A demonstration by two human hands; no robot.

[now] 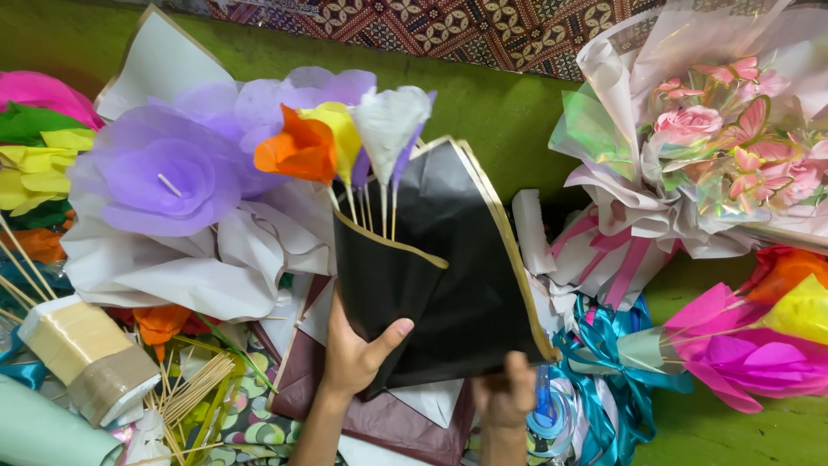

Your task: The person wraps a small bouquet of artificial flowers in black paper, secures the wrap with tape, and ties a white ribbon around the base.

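Observation:
A black wrapping sheet with a gold edge (466,267) is folded into a cone around several paper flowers on sticks: orange (297,148), yellow (339,125) and white (390,116). My left hand (354,349) grips the cone's lower left side, thumb across the front. My right hand (506,395) pinches the sheet's bottom right corner. The sticks show inside the cone's mouth.
A large purple paper flower (159,177) in white paper lies to the left. A pink rose bouquet in clear film (707,138) sits at upper right, pink and yellow paper flowers (759,345) at right, teal ribbon (604,380) below. Tape rolls (86,358) and bamboo sticks (194,388) lie at lower left.

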